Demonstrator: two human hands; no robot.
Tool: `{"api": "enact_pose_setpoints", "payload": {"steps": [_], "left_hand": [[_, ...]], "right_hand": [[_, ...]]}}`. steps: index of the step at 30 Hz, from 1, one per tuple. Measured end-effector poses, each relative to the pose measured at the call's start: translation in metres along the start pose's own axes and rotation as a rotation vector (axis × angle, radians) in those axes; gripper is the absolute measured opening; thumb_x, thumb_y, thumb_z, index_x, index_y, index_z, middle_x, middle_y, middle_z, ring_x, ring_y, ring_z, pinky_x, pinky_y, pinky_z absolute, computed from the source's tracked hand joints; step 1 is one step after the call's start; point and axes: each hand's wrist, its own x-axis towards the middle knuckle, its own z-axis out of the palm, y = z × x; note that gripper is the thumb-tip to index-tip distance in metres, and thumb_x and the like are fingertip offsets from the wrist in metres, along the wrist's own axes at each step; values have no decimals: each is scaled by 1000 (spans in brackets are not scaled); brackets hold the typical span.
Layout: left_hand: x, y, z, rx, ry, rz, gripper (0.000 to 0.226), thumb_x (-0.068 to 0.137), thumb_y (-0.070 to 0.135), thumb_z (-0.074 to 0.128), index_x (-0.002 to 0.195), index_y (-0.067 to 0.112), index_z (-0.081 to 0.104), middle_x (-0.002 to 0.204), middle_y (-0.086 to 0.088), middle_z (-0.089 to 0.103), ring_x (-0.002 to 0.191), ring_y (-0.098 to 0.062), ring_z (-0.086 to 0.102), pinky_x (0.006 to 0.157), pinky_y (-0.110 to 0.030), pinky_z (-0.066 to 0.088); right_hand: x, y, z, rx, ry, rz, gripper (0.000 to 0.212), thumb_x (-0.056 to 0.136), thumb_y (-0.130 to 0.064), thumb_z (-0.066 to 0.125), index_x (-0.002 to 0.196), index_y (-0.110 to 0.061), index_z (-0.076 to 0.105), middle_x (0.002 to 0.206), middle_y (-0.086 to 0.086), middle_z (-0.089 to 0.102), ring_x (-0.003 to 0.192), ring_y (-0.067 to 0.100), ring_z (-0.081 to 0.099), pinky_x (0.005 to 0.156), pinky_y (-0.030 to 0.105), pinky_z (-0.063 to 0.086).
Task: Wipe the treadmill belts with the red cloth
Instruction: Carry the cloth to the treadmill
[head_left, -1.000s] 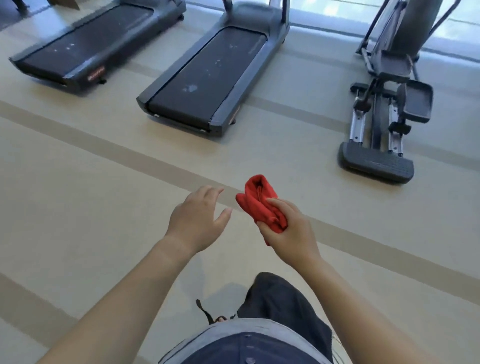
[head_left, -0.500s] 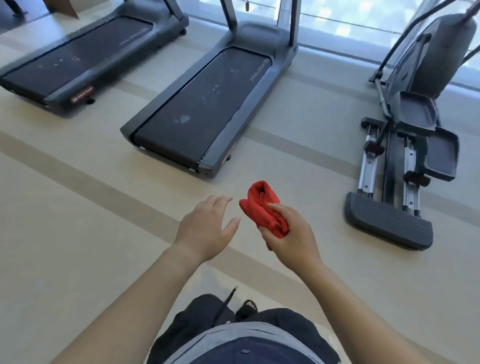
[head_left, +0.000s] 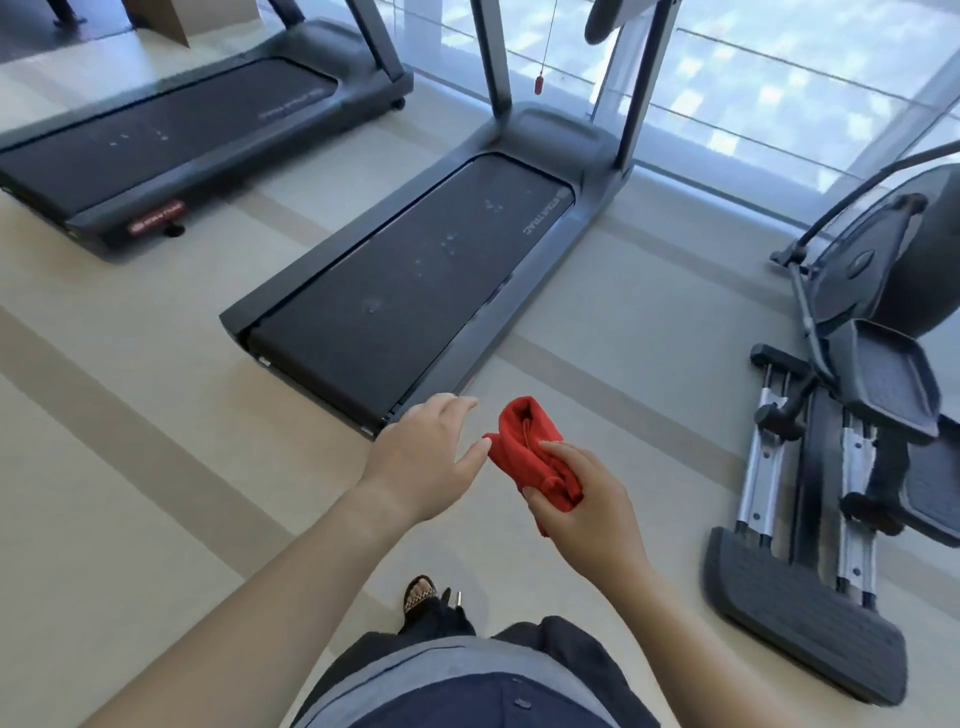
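1. I read the writing first. White lettering (head_left: 540, 218) at the head end of the near treadmill belt (head_left: 405, 291) spells "STAR TRAC" and runs across the belt's width beside the motor cover.
2. The far treadmill (head_left: 363, 111) carries a red label (head_left: 156, 218) on its side rail near the rear end. Its white print is too blurred for me to read. A faint mark on the far treadmill belt (head_left: 156, 140) is just as unreadable.
3. The red cloth (head_left: 524, 452) is in the air over the beige floor (head_left: 130, 493), between my operator's two hands and just short of the near treadmill's rear right corner.
4. The cloth is bunched into a short roll. Its long axis runs from the palm at lower right up to the far left, and its open, folded end points towards the near belt's rear edge.
5. The right hand (head_left: 587, 514) grasps the cloth's lower end, thumb and fingers curled round it. The left hand (head_left: 426, 457) is released, its fingers loosely extended and holding nothing. Its thumb tip sits just beside the cloth's left edge, and I cannot tell whether they touch.
6. Both belts are dark with pale specks. Each runs lengthwise from lower left to upper right, towards the uprights.
7. An elliptical trainer (head_left: 857, 415) stands on the right. A small red safety key (head_left: 539, 84) hangs on a cord between the near treadmill's uprights.
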Motion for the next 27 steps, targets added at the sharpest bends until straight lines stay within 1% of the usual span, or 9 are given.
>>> {"api": "enact_pose_setpoints", "payload": {"steps": [3,6,7,13,15,18,21,25,27], "left_hand": [[59,-3,-14,9,-15,-4,52,95,48,39,142,26,33,146,8,38,130,-14,39,99,-34,43],[97,-13,-22,-14,-31,-46,52,94,47,40,141,26,34,145,9,39,128,-13,41,98,-34,43],[112,-19,-24,-18,-34,-75,52,94,47,40,141,26,35,144,9,39,127,-13,41,98,-34,43],[194,-48,-29,-34,46,-326,52,93,46,42,141,26,35,145,10,38,127,-14,43,93,-33,44],[220,-50,-31,-52,68,-404,52,93,46,42,141,26,35,145,10,38,129,-13,41,94,-32,43],[256,-53,-32,-87,89,-510,52,93,46,42,141,27,34,146,10,38,130,-13,39,96,-32,40],[282,-63,-33,-125,117,-605,52,94,45,42,142,26,34,146,8,38,131,-14,39,98,-34,41],[299,-91,-37,-158,120,-714,53,95,45,40,143,26,31,147,9,36,131,-14,38,98,-34,42],[310,-113,-38,-169,120,-757,53,95,46,39,143,26,30,147,9,35,132,-14,37,98,-34,41]], "right_hand": [[60,0,-9,-7,33,2,48,73,-31,68,120,-31,59,117,-17,57,89,15,64,79,36,54],[110,-2,-10,-65,18,-10,45,76,-22,72,120,-27,61,118,-17,57,98,4,58,83,16,46],[132,-3,-9,-73,-6,-15,45,76,-22,72,119,-27,61,119,-17,57,100,2,57,83,14,44],[269,-8,16,-57,-275,-145,40,78,-28,69,116,-31,58,112,-23,53,88,9,61,77,20,46],[311,-11,21,-65,-356,-228,39,79,-31,67,116,-34,56,116,-20,53,90,9,61,79,24,48],[369,-13,29,-117,-460,-312,40,80,-29,69,118,-28,58,122,-14,54,101,9,56,86,27,47],[417,-16,44,-136,-566,-352,40,80,-28,68,119,-26,58,121,-14,52,100,12,58,84,32,51],[465,-28,76,-175,-659,-393,41,80,-27,68,119,-26,58,121,-12,54,100,11,59,83,25,49],[486,-36,96,-178,-692,-399,40,79,-28,68,118,-27,58,120,-14,54,97,12,60,81,29,51]]}}
